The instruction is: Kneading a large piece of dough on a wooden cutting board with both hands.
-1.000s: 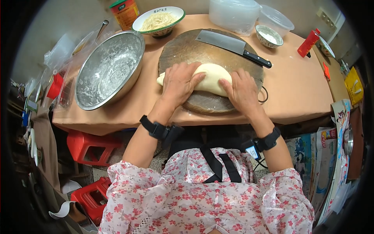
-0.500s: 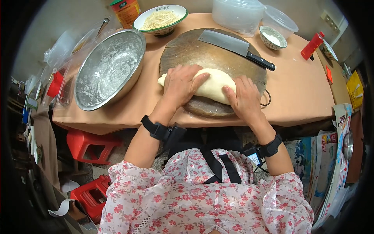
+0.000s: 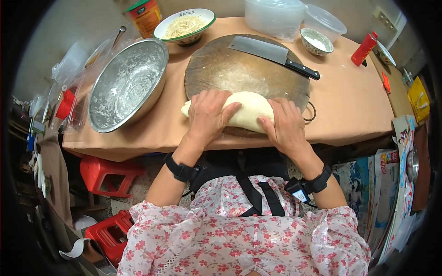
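Observation:
A thick, pale log of dough (image 3: 249, 111) lies across the near part of a round wooden chopping board (image 3: 216, 64). My left hand (image 3: 208, 112) is wrapped over its left part, and a short end of dough pokes out past the fingers. Around the right end curls my right hand (image 3: 286, 123), its thumb pressed to the dough's near side. A cleaver (image 3: 260, 49) with a black handle rests on the far side of the board, beyond both hands.
Left of the board a large floury metal bowl (image 3: 129, 85) leans tilted. Behind stand a bowl of pale shreds (image 3: 185, 27), a lidded plastic tub (image 3: 275, 18) and a small bowl of white powder (image 3: 316, 42). A red bottle (image 3: 364, 48) is at right; red stools (image 3: 110, 177) are below left.
Both hands have drawn the dough nearer to me, toward the board's front edge. The view has also shifted slightly. The cleaver stays on the board.

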Tool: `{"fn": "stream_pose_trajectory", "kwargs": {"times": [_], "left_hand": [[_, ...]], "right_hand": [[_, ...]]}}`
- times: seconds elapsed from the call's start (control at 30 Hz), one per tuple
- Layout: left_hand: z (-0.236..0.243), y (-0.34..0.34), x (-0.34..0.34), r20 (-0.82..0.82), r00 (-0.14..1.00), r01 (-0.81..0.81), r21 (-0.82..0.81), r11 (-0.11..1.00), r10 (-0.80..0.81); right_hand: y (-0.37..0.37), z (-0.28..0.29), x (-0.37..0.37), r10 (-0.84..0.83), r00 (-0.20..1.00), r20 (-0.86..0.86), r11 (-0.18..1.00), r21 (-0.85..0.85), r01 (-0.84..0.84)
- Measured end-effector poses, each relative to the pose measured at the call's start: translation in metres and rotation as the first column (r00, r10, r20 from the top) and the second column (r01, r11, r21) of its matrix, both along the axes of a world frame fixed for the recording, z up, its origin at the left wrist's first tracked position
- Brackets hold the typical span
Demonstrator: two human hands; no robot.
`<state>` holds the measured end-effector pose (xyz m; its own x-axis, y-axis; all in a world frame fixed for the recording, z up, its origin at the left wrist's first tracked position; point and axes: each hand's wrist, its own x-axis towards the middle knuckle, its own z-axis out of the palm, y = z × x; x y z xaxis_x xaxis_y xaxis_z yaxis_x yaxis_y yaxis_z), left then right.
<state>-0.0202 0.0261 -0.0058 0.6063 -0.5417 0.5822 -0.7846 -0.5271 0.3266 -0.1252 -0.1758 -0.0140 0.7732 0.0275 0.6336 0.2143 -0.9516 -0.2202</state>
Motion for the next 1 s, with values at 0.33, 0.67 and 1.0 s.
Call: {"fn": "stream_pose_trajectory", "kwargs": {"times": [0.33, 0.67, 1.0], "left_hand": [[0.005, -0.005, 0.009, -0.036, 0.999, -0.007, 0.049, 0.999, 0.009], [0.011, -0.030, 0.063, -0.036, 0.995, -0.096, 0.041, 0.995, 0.098], [0.007, -0.031, 0.044, 0.083, 0.996, -0.051, 0.096, 0.994, 0.043]], "right_hand": [[0.007, 0.005, -0.006, 0.126, 0.987, 0.096, 0.971, -0.217, -0.103], [-0.006, 0.037, 0.050, 0.018, 0.945, -0.326, 0.998, 0.065, 0.003], [-0.019, 0.031, 0.070, -0.034, 0.944, -0.327, 0.981, 0.171, 0.095]]}}
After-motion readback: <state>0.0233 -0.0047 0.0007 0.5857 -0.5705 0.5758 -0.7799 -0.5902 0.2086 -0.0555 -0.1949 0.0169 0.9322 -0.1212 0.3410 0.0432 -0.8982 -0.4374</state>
